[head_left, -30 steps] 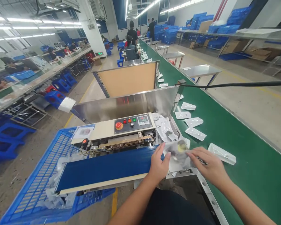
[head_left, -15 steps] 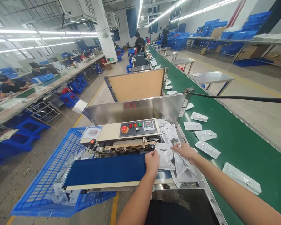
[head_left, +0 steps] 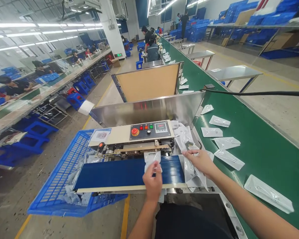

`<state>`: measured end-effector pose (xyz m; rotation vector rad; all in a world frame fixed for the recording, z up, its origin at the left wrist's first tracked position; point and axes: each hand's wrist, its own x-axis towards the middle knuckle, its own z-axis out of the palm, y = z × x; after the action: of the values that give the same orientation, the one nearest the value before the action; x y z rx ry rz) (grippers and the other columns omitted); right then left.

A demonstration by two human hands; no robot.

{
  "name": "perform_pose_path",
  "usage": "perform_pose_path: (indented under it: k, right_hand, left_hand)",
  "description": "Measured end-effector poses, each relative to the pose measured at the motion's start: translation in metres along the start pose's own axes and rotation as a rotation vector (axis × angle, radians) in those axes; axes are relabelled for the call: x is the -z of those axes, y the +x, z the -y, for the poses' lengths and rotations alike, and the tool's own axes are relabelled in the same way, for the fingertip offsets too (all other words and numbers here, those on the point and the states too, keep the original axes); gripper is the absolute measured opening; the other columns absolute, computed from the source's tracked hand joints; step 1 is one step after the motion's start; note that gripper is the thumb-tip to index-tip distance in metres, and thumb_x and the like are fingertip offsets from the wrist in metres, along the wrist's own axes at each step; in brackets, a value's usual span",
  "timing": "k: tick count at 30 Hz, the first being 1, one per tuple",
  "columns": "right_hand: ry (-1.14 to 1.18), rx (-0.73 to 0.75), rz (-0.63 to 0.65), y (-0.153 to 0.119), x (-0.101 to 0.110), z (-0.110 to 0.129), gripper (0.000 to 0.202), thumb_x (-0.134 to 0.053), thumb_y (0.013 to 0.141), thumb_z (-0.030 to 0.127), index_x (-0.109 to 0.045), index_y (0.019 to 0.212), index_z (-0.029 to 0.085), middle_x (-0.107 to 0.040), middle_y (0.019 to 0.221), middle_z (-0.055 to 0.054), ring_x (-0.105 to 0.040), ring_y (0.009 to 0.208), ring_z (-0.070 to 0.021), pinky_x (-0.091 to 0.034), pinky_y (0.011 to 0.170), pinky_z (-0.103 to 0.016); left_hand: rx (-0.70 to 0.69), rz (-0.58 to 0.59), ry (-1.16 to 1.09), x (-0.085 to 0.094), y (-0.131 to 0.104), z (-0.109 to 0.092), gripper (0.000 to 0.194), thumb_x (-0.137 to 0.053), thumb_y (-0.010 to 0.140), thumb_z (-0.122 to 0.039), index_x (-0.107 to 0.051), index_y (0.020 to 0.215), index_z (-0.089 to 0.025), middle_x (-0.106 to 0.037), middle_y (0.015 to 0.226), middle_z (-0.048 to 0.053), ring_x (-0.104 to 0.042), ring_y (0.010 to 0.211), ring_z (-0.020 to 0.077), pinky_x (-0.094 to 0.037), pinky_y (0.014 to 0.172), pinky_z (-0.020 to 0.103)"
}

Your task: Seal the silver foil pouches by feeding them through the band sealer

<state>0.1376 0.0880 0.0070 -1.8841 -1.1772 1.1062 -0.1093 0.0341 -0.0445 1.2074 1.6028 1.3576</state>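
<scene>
A white pouch (head_left: pixel 152 156) lies on the blue belt (head_left: pixel 109 176) of a band sealing machine (head_left: pixel 114 136), its upper edge at the sealing rail. Over the pouch's lower end is my left hand (head_left: pixel 152 181), fingers loosely curled with a gap between thumb and forefinger; it does not appear to grip the pouch. My right hand (head_left: pixel 200 162) pinches a white pouch (head_left: pixel 189 169) at the right end of the machine. Around it lies a heap of similar white pouches (head_left: pixel 183 134), partly hidden by that hand.
A blue basket (head_left: pixel 52 181) holding pouches stands below the machine's left end. On the right, a green conveyor (head_left: pixel 261 159) carries several white packets (head_left: pixel 229 159). A steel panel (head_left: pixel 149 111) rises behind the machine, and a black cable (head_left: pixel 259 93) crosses the conveyor. Other people sit farther off.
The pouch that was between my hands has moved left under the sealing rail. My left hand has shifted left and down to its lower end. My right hand remains at the heap.
</scene>
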Motion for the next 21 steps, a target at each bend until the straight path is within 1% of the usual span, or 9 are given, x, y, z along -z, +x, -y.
perform_pose_path:
  k: [2,3,5,7,9,11,15,18,21]
  right_hand:
    - [0.049,-0.04,0.044,-0.007,-0.005,0.006,0.052,-0.081,0.076,0.071,-0.082,0.086,0.02,-0.065,0.057,0.0,-0.062,0.062,-0.0212,-0.047,0.06,-0.031]
    - [0.083,-0.055,0.058,-0.009,-0.006,0.008,0.053,-0.082,0.075,0.071,-0.083,0.09,0.019,-0.067,0.059,-0.001,-0.063,0.063,-0.0213,-0.048,0.06,-0.031]
    - [0.194,-0.073,0.057,-0.01,-0.004,0.011,0.058,-0.083,0.074,0.071,-0.084,0.097,0.018,-0.074,0.068,-0.004,-0.067,0.069,-0.0227,-0.052,0.062,-0.031]
    - [0.34,-0.094,0.034,-0.01,0.006,0.01,0.066,-0.082,0.075,0.073,-0.084,0.107,0.016,-0.081,0.086,-0.009,-0.071,0.077,-0.0246,-0.057,0.068,-0.033]
    - [0.405,-0.112,0.026,-0.013,0.018,0.007,0.072,-0.082,0.075,0.075,-0.083,0.117,0.015,-0.083,0.102,-0.012,-0.072,0.078,-0.0237,-0.059,0.07,-0.035]
    - [0.338,-0.079,0.081,-0.018,0.027,0.004,0.071,-0.083,0.075,0.072,-0.083,0.118,0.016,-0.083,0.105,-0.012,-0.068,0.072,-0.0208,-0.058,0.069,-0.034]
    - [0.201,0.09,0.191,-0.025,0.028,-0.004,0.048,-0.079,0.081,0.065,-0.084,0.089,0.018,-0.077,0.083,-0.006,-0.06,0.066,-0.0179,-0.051,0.065,-0.031]
    - [0.137,0.084,0.104,-0.019,0.021,-0.013,0.04,-0.075,0.081,0.058,-0.077,0.073,0.019,-0.071,0.07,-0.003,-0.058,0.064,-0.0179,-0.047,0.064,-0.03]
    - [0.101,-0.124,0.0,-0.004,0.015,-0.023,0.032,-0.074,0.078,0.052,-0.071,0.07,0.021,-0.061,0.055,0.0,-0.051,0.055,-0.0164,-0.04,0.057,-0.029]
  left_hand:
    - [0.045,0.298,-0.103,-0.022,-0.014,-0.016,0.055,-0.075,0.093,-0.062,-0.084,0.121,-0.016,-0.083,0.114,0.016,-0.078,0.1,0.0298,-0.064,0.089,0.039]
    - [0.044,0.402,-0.133,-0.034,-0.018,-0.023,0.054,-0.072,0.095,-0.062,-0.085,0.119,-0.016,-0.084,0.11,0.014,-0.077,0.096,0.0287,-0.063,0.088,0.038]
    - [0.032,0.482,-0.156,-0.052,-0.019,-0.034,0.055,-0.065,0.1,-0.064,-0.086,0.107,-0.014,-0.082,0.097,0.011,-0.072,0.085,0.0252,-0.06,0.081,0.035]
    - [0.043,0.407,-0.142,-0.06,-0.013,-0.041,0.063,-0.057,0.102,-0.069,-0.083,0.089,-0.014,-0.074,0.078,0.007,-0.062,0.072,0.0202,-0.053,0.07,0.03]
    - [0.08,0.306,-0.127,-0.059,-0.006,-0.045,0.068,-0.055,0.1,-0.075,-0.077,0.075,-0.015,-0.063,0.064,0.003,-0.053,0.062,0.0165,-0.046,0.061,0.027]
    - [0.109,0.277,-0.144,-0.057,-0.001,-0.047,0.068,-0.059,0.097,-0.077,-0.078,0.077,-0.016,-0.062,0.063,0.003,-0.053,0.062,0.0169,-0.046,0.061,0.027]
    - [0.096,0.332,-0.205,-0.063,0.001,-0.041,0.061,-0.066,0.096,-0.071,-0.087,0.106,-0.015,-0.078,0.087,0.01,-0.069,0.084,0.0254,-0.056,0.076,0.032]
    - [0.149,0.241,-0.181,-0.079,0.007,-0.025,0.055,-0.071,0.092,-0.067,-0.088,0.093,-0.015,-0.079,0.087,0.01,-0.071,0.084,0.0262,-0.056,0.075,0.032]
    - [0.366,0.136,-0.197,-0.095,0.022,-0.008,0.054,-0.08,0.079,-0.067,-0.084,0.075,-0.013,-0.073,0.069,0.007,-0.066,0.068,0.0227,-0.052,0.065,0.031]
